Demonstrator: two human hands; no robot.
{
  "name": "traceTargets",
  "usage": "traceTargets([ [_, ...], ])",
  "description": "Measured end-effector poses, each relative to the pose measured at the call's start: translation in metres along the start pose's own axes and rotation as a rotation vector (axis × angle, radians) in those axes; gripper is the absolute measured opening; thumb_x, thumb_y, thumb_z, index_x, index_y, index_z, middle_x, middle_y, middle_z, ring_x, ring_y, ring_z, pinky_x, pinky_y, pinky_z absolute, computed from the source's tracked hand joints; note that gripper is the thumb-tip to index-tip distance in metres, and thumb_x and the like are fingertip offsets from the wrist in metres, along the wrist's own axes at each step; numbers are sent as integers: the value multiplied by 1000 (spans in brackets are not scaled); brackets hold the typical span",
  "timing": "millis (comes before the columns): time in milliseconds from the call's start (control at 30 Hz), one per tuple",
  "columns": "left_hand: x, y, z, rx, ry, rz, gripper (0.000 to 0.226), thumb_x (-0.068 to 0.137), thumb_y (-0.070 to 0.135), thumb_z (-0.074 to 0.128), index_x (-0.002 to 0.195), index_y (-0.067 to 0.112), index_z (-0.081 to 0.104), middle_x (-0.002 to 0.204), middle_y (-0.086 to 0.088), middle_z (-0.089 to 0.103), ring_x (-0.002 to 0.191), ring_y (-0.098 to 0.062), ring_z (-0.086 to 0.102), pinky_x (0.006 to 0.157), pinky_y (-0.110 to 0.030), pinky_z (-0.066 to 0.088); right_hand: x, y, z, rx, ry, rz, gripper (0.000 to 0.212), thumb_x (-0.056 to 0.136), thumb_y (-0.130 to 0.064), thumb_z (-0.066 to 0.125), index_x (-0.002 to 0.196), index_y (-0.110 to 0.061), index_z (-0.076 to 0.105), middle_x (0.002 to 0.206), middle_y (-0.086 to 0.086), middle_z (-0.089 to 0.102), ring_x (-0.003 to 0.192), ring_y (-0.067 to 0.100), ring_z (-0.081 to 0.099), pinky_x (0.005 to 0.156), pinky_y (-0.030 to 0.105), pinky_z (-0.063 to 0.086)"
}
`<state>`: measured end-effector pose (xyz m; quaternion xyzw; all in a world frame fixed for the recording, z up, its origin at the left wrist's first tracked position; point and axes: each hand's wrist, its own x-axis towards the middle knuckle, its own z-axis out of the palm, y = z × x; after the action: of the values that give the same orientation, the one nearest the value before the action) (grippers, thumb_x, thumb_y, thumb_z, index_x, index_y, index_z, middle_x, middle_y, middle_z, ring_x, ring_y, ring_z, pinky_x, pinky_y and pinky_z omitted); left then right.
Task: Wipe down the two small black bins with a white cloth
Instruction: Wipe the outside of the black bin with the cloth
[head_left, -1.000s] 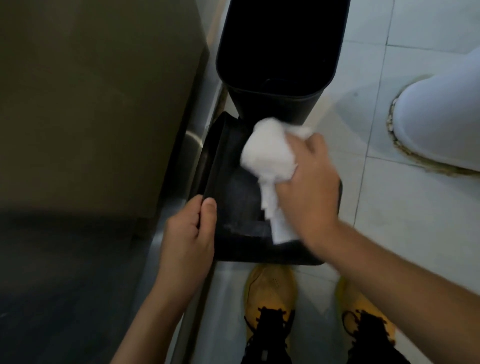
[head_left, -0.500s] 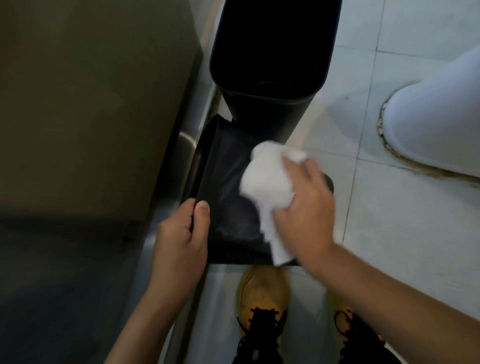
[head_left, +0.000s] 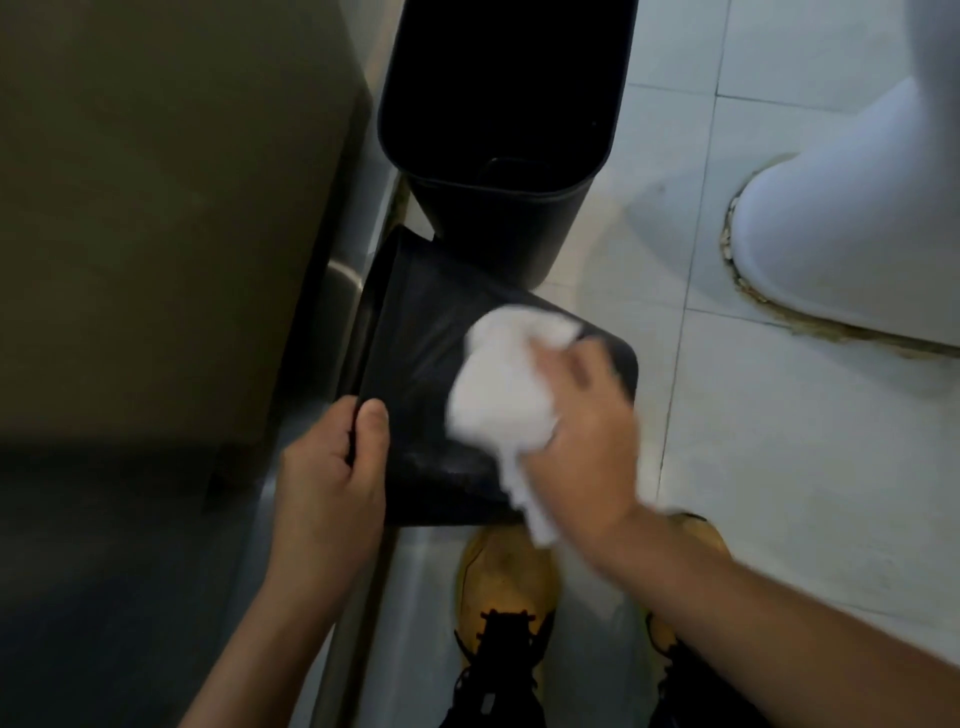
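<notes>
A small black bin (head_left: 415, 332) is tipped toward me, its flat side facing up. My left hand (head_left: 332, 478) grips its near left edge, thumb on top. My right hand (head_left: 582, 426) holds a bunched white cloth (head_left: 498, 389) and presses it against the bin's upturned side, a tail of cloth hanging below the hand. A second black bin (head_left: 498, 156) stands upright just behind the first, open at the top and dark inside.
A tall brownish cabinet or door (head_left: 171, 208) with a metal edge (head_left: 363, 208) runs along the left. A white toilet base (head_left: 852, 244) stands at the right on pale floor tiles (head_left: 779, 467). My yellow shoes (head_left: 504, 582) are below the bin.
My right hand has slid the cloth down the bin's side toward me. The left hand keeps its hold on the edge, and the view has shifted slightly.
</notes>
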<state>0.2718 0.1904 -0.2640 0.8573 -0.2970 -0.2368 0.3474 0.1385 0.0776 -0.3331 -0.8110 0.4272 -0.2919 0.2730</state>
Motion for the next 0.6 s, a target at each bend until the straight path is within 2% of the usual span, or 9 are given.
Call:
traceTargets([
  [67,0,-6,0,45,7,-6,40,101,29,46,69,6,51,57,-12,49,52,-23,45,50,-45,37,-20,-20,3,51,-34,-258,29,102,-18,49,114,-6,73,89,13,62,75,22,59,69,29,52],
  [133,0,-5,-1,50,3,2,44,97,36,42,69,4,51,57,-15,50,53,-25,45,49,-42,36,-15,-9,2,59,-64,-316,36,106,-23,43,110,-5,74,87,13,63,75,20,60,71,27,53],
  [200,-1,1,-1,11,-8,-3,47,100,34,40,69,1,50,59,-21,49,53,-30,44,47,-42,33,-2,22,1,21,-12,-127,30,98,-16,50,116,-4,70,96,16,63,80,22,60,71,28,51],
  [300,-3,11,-1,-44,-33,-21,40,97,29,41,72,-1,51,63,-25,50,52,-33,44,46,-45,33,17,71,-13,-56,35,272,42,83,-22,61,123,-9,64,108,14,59,87,31,62,69,32,48],
  [367,-1,13,-2,-67,-45,-41,39,97,28,41,73,-1,51,63,-26,49,52,-36,43,44,-46,31,16,69,-15,-88,32,338,48,79,-17,70,126,-9,63,109,13,57,89,31,61,71,34,50],
  [467,0,8,-1,-21,-32,-44,38,99,26,43,70,3,50,59,-22,48,47,-31,41,45,-46,32,-11,22,-7,-12,1,78,44,82,-9,69,126,-7,63,105,13,58,84,22,59,71,30,53],
  [533,-1,3,0,29,2,-30,39,100,22,45,64,7,46,53,-13,44,44,-18,38,43,-38,30,-30,-2,0,31,-33,-170,25,96,-13,60,118,-6,69,93,12,60,76,20,58,68,28,54],
  [600,-2,3,1,44,10,-21,40,100,19,46,62,6,45,51,-11,42,44,-11,37,41,-31,25,-27,6,1,25,-71,-262,26,103,-17,51,112,-6,73,88,12,62,72,22,60,66,31,55],
])
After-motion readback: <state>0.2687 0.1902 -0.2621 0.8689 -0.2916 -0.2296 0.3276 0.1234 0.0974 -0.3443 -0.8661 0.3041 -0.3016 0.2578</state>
